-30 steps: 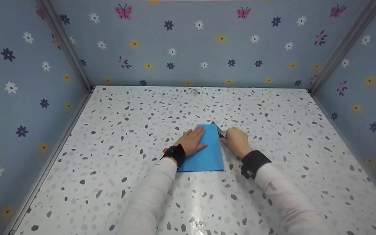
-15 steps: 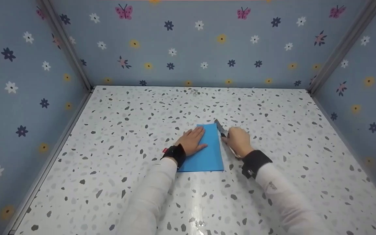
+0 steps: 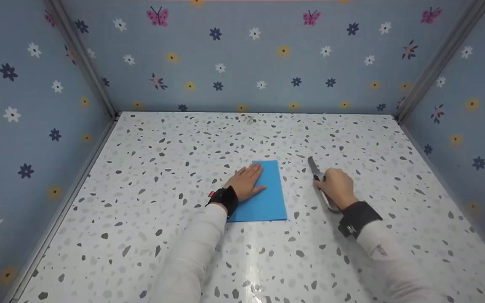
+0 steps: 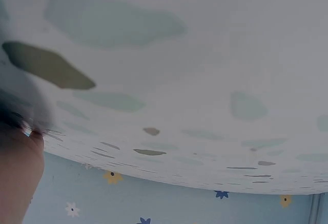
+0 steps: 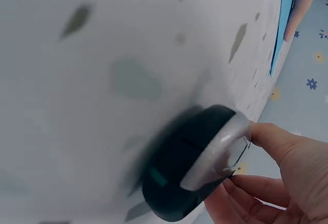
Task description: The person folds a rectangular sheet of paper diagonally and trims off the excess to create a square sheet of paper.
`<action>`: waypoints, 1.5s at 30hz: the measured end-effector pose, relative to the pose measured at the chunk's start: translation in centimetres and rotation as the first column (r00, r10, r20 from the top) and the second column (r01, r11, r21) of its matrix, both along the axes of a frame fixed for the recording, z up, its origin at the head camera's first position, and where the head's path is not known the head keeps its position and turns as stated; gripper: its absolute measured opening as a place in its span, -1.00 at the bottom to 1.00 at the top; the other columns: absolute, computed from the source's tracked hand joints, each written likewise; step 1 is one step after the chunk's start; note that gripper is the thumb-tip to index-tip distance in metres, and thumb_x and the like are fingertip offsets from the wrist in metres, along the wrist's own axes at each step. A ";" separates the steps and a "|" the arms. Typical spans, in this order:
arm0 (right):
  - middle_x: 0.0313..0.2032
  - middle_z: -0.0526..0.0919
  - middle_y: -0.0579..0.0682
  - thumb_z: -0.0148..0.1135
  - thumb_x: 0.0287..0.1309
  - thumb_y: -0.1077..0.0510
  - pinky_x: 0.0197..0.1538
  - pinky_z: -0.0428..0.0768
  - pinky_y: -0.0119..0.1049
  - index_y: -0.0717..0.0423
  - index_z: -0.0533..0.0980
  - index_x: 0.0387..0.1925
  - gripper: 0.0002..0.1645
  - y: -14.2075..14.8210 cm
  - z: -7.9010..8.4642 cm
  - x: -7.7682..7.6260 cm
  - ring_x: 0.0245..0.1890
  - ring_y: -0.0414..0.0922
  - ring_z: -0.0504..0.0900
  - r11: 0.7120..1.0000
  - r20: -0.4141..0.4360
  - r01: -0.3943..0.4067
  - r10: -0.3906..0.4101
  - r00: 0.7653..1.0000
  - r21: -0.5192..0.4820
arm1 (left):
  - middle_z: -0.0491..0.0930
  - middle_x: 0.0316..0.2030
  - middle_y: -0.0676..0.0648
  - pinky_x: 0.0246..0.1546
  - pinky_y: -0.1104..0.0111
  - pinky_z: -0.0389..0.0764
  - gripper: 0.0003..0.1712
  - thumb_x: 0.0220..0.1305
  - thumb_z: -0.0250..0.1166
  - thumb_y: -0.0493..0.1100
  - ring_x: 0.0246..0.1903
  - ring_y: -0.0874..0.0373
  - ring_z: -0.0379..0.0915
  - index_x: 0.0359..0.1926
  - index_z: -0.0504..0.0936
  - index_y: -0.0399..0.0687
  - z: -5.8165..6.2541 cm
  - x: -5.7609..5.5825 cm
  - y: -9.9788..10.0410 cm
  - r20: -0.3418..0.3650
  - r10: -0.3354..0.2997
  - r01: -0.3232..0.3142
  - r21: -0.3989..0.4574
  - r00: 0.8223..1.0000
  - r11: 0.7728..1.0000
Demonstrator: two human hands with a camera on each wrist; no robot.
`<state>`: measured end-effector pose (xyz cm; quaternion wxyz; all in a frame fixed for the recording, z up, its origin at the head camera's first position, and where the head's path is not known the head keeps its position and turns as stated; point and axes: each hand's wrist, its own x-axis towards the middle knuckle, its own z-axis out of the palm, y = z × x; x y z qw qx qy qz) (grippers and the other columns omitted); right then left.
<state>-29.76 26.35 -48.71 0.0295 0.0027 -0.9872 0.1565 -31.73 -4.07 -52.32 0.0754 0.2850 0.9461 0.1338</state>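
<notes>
A folded blue sheet of paper (image 3: 271, 198) lies on the speckled tabletop. My left hand (image 3: 244, 184) rests flat on it, fingers straight and thumb spread. To the right of the paper, apart from it, my right hand (image 3: 337, 187) grips a utility knife (image 3: 313, 165) whose blade points away from me. In the right wrist view the knife's dark handle (image 5: 171, 175) with silver trim shows close to the table, pinched between thumb and fingers. That view also catches the paper's edge (image 5: 282, 29). Only part of the left hand (image 4: 19, 180) appears in the left wrist view.
The white speckled tabletop (image 3: 175, 160) extends around both hands. Blue flowered panels (image 3: 242, 54) stand at the back and both sides, joined by grey corner posts (image 3: 83, 59).
My right hand has moved right with the utility knife, away from the paper's right edge. The left hand and paper stay in place; the head view has shifted slightly.
</notes>
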 end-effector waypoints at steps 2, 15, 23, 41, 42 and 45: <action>-0.70 0.41 -0.11 0.45 0.19 0.01 -0.60 0.23 -0.39 0.14 0.48 -0.67 -0.54 1.5 0.0 0.3 -0.68 -0.19 0.35 1.000 0.006 0.021 -0.021 1.000 -0.005 | -0.02 0.65 -0.20 0.67 0.06 -0.02 -0.15 0.60 -0.04 0.18 0.66 -0.05 -0.14 0.62 0.00 -0.24 0.6 0.3 0.0 0.009 0.004 -0.004 -0.003 1.000 1.000; -0.74 0.35 -0.12 0.41 0.23 0.01 -0.62 0.23 -0.35 0.11 0.39 -0.68 -0.49 9.5 0.4 2.2 -0.70 -0.18 0.33 0.990 0.026 0.140 -0.140 0.990 0.012 | 0.01 0.64 -0.21 0.68 0.11 -0.02 -0.15 0.60 -0.09 0.22 0.66 -0.04 -0.11 0.61 0.02 -0.25 0.5 0.6 -0.1 -0.025 0.000 0.000 0.025 1.000 1.000; -0.71 0.34 -0.11 0.38 0.27 0.02 -0.61 0.25 -0.33 0.19 0.42 -0.63 -0.52 11.2 0.4 2.4 -0.67 -0.16 0.35 0.986 0.061 0.165 -0.166 0.984 0.029 | 0.05 0.62 -0.27 0.65 0.00 0.04 -0.20 0.59 0.03 0.07 0.64 -0.13 -0.05 0.58 0.08 -0.33 1.6 1.3 0.1 -0.004 0.004 -0.004 0.026 1.000 1.000; -0.70 0.30 -0.08 0.36 0.28 -0.09 -0.63 0.20 -0.32 0.15 0.34 -0.63 -0.43 11.4 0.5 2.8 -0.68 -0.14 0.30 0.984 0.016 0.170 -0.171 0.985 0.054 | 0.11 0.60 -0.28 0.63 -0.01 0.08 -0.21 0.58 0.05 0.08 0.62 -0.15 0.00 0.57 0.13 -0.34 1.5 1.1 0.2 -0.024 -0.001 0.001 0.029 1.000 1.000; -0.68 0.36 -0.01 0.36 0.28 -0.11 -0.64 0.24 -0.29 0.21 0.38 -0.59 -0.44 11.3 0.6 2.8 -0.67 -0.11 0.33 0.985 -0.004 0.158 -0.158 0.987 0.068 | 0.11 0.60 -0.28 0.63 -0.01 0.08 -0.21 0.58 0.05 0.08 0.62 -0.14 0.01 0.57 0.13 -0.33 1.5 1.1 0.2 -0.024 0.002 -0.001 0.028 1.000 1.000; -0.44 0.60 0.33 0.33 0.31 -0.14 -0.55 0.52 -0.06 0.45 0.53 -0.30 -0.37 10.3 0.8 2.8 -0.55 0.15 0.55 0.987 -0.075 0.115 -0.107 0.991 0.115 | 0.09 0.61 -0.26 0.64 0.00 0.07 -0.21 0.59 0.03 0.10 0.63 -0.13 -0.02 0.58 0.11 -0.32 1.6 1.2 0.1 -0.016 0.005 -0.004 0.026 1.000 1.000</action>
